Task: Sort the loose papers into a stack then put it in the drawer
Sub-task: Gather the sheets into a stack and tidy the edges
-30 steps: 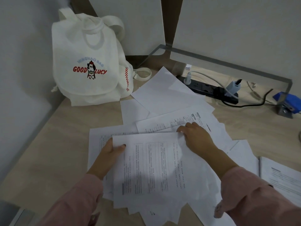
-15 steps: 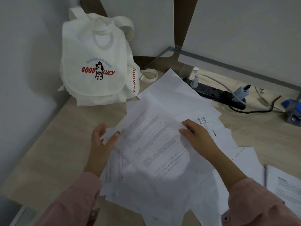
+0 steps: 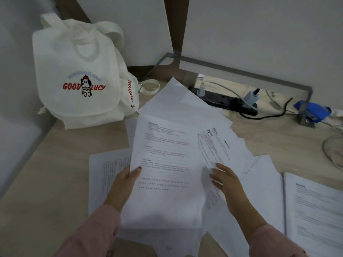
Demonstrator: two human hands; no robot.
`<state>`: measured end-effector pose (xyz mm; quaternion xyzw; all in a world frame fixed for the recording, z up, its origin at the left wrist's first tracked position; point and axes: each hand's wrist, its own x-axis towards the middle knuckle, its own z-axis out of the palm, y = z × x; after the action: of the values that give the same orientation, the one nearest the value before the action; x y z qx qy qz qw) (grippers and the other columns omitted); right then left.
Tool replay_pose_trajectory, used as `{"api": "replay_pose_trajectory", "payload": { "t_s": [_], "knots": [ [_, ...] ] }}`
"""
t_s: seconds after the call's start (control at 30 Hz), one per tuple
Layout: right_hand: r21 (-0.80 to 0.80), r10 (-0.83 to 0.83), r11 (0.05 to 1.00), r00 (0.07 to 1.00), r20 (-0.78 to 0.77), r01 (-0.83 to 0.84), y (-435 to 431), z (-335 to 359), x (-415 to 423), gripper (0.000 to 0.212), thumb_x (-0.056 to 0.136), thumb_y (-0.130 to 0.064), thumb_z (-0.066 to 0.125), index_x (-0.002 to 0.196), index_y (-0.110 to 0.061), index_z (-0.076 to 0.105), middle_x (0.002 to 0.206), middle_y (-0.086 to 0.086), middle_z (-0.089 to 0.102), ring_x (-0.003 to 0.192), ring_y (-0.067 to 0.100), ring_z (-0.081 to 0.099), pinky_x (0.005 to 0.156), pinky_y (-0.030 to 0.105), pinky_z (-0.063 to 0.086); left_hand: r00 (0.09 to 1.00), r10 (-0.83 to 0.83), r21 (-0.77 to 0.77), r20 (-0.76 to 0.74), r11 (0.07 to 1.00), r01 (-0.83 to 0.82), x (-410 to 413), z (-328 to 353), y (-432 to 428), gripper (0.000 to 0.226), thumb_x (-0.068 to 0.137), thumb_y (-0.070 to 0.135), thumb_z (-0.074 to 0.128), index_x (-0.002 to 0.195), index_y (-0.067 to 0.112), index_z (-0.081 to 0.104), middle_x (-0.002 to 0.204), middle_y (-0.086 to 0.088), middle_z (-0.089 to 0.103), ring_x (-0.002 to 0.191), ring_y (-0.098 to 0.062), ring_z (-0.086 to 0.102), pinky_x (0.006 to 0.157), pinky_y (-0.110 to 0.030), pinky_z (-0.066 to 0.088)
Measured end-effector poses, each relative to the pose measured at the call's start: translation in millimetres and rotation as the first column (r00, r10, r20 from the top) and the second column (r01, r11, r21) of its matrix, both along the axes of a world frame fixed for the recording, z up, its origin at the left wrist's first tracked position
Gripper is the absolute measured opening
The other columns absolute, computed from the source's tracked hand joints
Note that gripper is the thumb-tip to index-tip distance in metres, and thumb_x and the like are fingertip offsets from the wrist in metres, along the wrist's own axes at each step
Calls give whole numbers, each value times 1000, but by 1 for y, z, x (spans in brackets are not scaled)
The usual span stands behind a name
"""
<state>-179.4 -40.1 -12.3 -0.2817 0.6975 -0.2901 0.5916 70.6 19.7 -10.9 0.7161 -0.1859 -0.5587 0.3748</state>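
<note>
Several loose white papers lie scattered and overlapping on the wooden desk. My left hand pinches the left edge of a printed sheet, thumb on top, and holds it upright-facing above the pile. My right hand lies at the sheet's right edge with its fingers stretched over another printed paper underneath. No drawer is in view.
A white "GOOD LUCY" backpack stands at the back left. A black power strip with plugs and cables runs along the back. A blue stapler sits at the far right. A printed booklet lies at the right.
The printed sheet was lifted off the pile and turned so its text faces me. My right hand slid down from the sheet's top corner to its right edge.
</note>
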Motion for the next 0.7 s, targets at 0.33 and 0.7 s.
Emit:
{"api": "replay_pose_trajectory", "payload": {
  "t_s": [0.33, 0.7],
  "knots": [
    [244, -507, 855, 837, 207, 458, 12, -17, -24, 24, 91, 1, 45, 68, -8, 46, 76, 9, 48, 77, 22, 56, 68, 21, 55, 935, -124, 94, 331, 991, 98, 29, -19, 17, 34, 96, 14, 41, 128, 12, 52, 125, -10, 58, 105, -24, 53, 93, -36, 39],
    [41, -138, 990, 981, 133, 134, 4, -10, 6, 7, 90, -9, 56, 83, -6, 55, 88, 13, 63, 82, 24, 62, 73, 29, 53, 960, -117, 94, 253, 991, 96, 25, -23, 32, 30, 95, 11, 45, 123, 15, 55, 114, -3, 58, 101, -22, 53, 91, -34, 41]
  ]
}}
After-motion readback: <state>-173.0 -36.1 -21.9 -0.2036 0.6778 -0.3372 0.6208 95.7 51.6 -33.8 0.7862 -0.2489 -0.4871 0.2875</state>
